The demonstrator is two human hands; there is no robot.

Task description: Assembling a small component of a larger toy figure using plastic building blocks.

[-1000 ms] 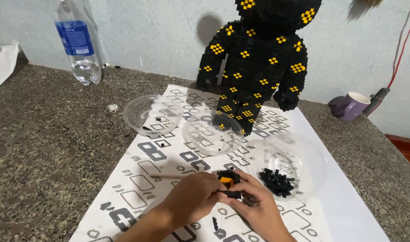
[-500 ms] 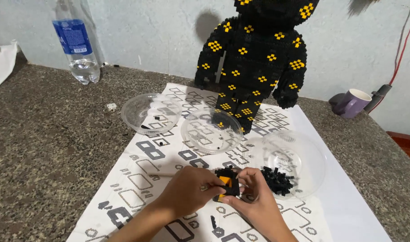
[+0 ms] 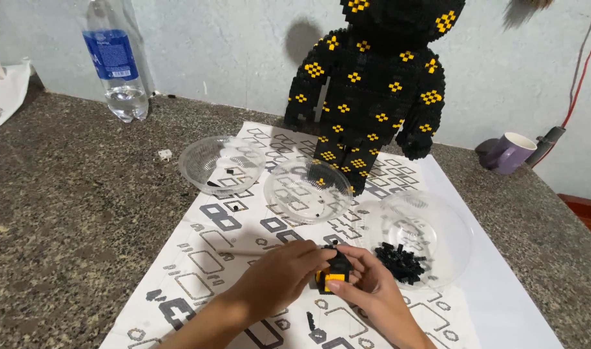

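Black and yellow bricks make up the small block piece [image 3: 334, 271] that both hands hold between them, low over the patterned paper sheet [image 3: 244, 226]. The left hand [image 3: 279, 278] comes in from the bottom left, and its fingers are curled close and pinch the top of the piece. The right hand [image 3: 366, 281] comes in from the bottom right. Its thumb lies under the yellow part and its fingers wrap around the far side. Both hands are shut snug on the piece, with almost no gap, and the fingertips of the two hands nearly touch. Both wrists are low and the forearms slant up from the bottom edge.

Just beside the right hand sits a clear bowl [image 3: 437, 220] with a pile of small black bricks [image 3: 399, 262] in it. Two more clear bowls, the middle bowl [image 3: 308, 190] and the left bowl [image 3: 221, 165], sit farther back on the sheet, each with only a few tiny bits inside. Behind them stands a tall black brick bear [image 3: 373, 97] with yellow spots. A water bottle [image 3: 114, 64] stands far to the left on the stone counter [image 3: 69, 213], and a purple mug [image 3: 508, 152] lies on its side at the right.
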